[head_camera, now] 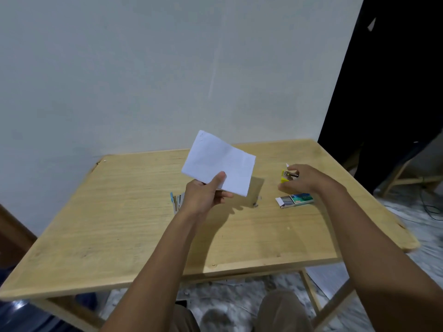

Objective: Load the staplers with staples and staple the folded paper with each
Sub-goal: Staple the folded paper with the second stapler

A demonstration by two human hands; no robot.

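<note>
1. Your left hand [206,195] has the folded paper [219,162] up off the bench [119,212], thumb on top and fingers under its near edge. That grip is firmly holding the sheet, tilted toward you.
2. Your right hand [302,178] is over at the yellow stapler [286,176], fingers curled around it. Whether that grip has truly clamped it or is only touching, I cannot tell; the stapler looks to sit at bench level.
3. The staple box [294,200] lies just beside that hand, its tray slid partly out, so you've clearly got staples within reach.
4. A second stapler, the blue-tipped one [177,202], lies open on the bench, half hidden behind your left wrist.
5. A few loose staples [255,204] lie between paper and box.
6. My read: loading looks under way or done for the yellow one. No staple is visible in the paper from here, so both stapling passes seem left to do.
</note>
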